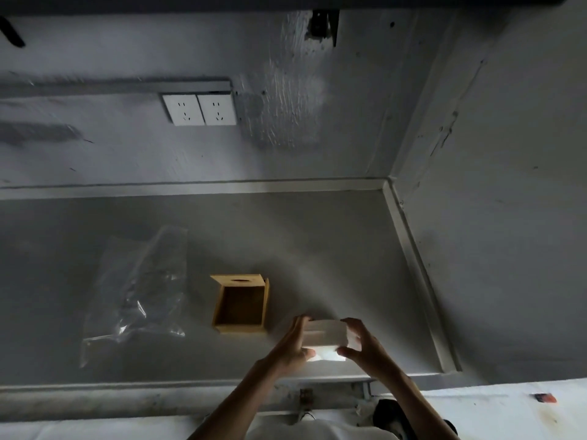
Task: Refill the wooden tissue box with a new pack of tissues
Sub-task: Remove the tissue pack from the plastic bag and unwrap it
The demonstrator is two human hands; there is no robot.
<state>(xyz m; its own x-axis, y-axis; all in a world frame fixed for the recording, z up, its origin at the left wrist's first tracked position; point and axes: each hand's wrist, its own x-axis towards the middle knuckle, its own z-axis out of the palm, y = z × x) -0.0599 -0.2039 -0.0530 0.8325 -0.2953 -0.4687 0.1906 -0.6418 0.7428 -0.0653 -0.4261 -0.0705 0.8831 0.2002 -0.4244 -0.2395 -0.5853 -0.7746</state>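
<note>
The wooden tissue box lies on the grey counter with its open side facing up and its inside bare. The face with the oval slot is at its far edge. Just right of it and nearer to me, a white stack of tissues is held above the counter between both hands. My left hand grips its left end, thumb underneath. Its right end is gripped by my right hand, fingers curled over the top.
A crumpled clear plastic bag lies on the counter left of the box. A raised rim borders the counter at the right, meeting the wall. Two white wall sockets sit on the back wall.
</note>
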